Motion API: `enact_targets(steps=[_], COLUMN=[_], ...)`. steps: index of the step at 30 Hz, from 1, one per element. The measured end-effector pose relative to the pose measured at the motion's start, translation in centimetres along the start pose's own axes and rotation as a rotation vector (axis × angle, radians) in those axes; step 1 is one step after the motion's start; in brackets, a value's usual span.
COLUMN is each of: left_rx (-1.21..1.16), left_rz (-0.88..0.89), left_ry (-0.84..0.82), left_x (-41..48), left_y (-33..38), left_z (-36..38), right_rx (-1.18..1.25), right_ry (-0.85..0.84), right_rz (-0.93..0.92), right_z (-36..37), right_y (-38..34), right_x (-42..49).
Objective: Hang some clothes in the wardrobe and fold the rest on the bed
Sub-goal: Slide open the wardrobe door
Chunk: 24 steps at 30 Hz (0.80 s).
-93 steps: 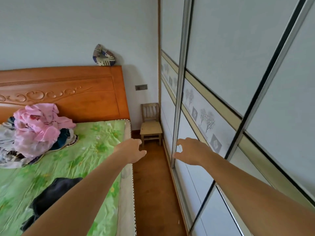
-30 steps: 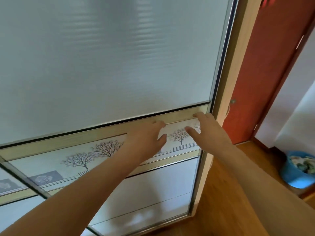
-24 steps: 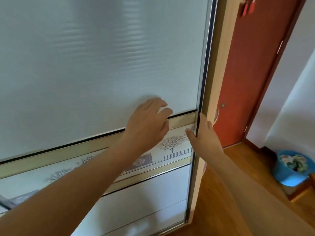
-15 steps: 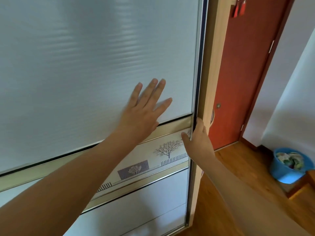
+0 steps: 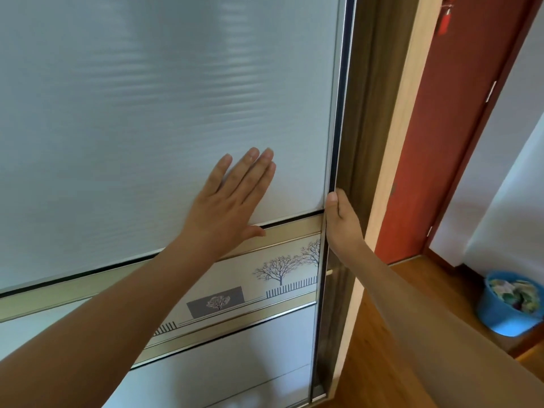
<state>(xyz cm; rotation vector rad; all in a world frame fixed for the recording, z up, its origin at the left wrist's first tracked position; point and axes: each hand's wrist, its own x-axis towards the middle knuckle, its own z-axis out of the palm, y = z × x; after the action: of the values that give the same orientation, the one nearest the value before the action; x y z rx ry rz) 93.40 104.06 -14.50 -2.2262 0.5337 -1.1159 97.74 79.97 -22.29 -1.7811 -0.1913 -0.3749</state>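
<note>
Frosted white sliding wardrobe door [image 5: 164, 98] just cracked open, ready for hanging: left grip [image 5: 229, 207] pushes flat, right grip [image 5: 343, 225] hooks its edge.

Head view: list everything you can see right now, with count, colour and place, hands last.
sliding door: one, frosted white with a beige tree-print band, left and centre
wardrobe frame: one, light wood, right of centre
gap: one, dark, between door edge and frame
room door: one, red-brown, right of the frame
tassel: one, red, hanging top right
bucket: one, blue, on the floor far right
floor: one, brown wood, bottom right
left hand: one, flat on the frosted panel
right hand: one, fingers curled round the door's right edge
</note>
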Motion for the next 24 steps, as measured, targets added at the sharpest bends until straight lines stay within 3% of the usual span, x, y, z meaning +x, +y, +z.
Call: enact_targets(steps=[7, 12, 24], left_rx=[0.007, -0.007, -0.096], left_rz=[-0.044, -0.167, -0.523], left_ry=[-0.025, -0.066, -0.184], left_x=[-5.4, -10.0, -20.0], left_y=[-4.1, -6.2, -11.1], left_z=[0.1, 0.4, 0.0], right_rx=[0.014, -0.019, -0.022], right_ry=[-0.062, -0.094, -0.384], right_rz=[-0.059, -0.197, -0.328], right_z=[6.2, 11.1, 22.1], right_y=[-1.2, -2.4, -7.0], right_x=[-2.6, -4.2, -8.2])
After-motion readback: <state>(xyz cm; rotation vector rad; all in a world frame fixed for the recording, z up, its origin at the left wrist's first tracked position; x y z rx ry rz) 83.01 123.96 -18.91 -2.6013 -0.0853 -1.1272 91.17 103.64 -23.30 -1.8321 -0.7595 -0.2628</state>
